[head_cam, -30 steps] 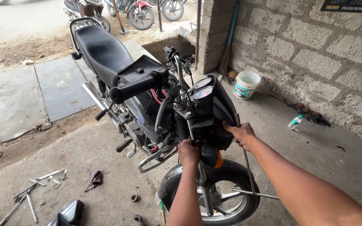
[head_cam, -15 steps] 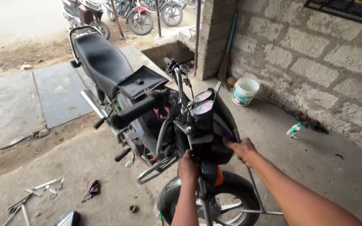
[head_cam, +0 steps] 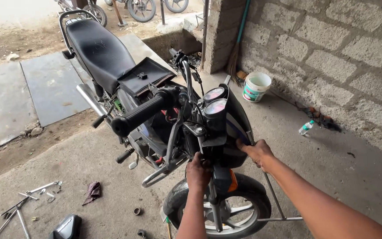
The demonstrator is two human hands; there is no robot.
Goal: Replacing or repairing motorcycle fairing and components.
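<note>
From the head camera, a black motorcycle (head_cam: 124, 84) stood on the concrete floor with its front wheel (head_cam: 226, 212) nearest the viewer and its seat running away toward the far left. Its headlight cowl (head_cam: 233, 132), carrying two round gauges (head_cam: 215, 101), sat just above both hands, loosely seated by the look of it, which would explain why it was steadied from two sides at once.

The left hand (head_cam: 198, 170) was curled shut low on the cowl's near left edge beside the fork; whether it clamped a bracket or only pressed there could not be told. The right hand (head_cam: 256, 152) lay on the cowl's right flank, fingers (head_cam: 242, 145) spread and pressing flat against the dark panel rather than closed around anything. So the cowl lay between the two hands, touching both.

Spanners (head_cam: 23, 206) and a rag (head_cam: 93, 192) lay scattered on the floor at near left, within reach. A white bucket (head_cam: 256, 86) stood by the block wall (head_cam: 332, 48) at far right, with a small plastic bottle (head_cam: 306, 127) further along it.
</note>
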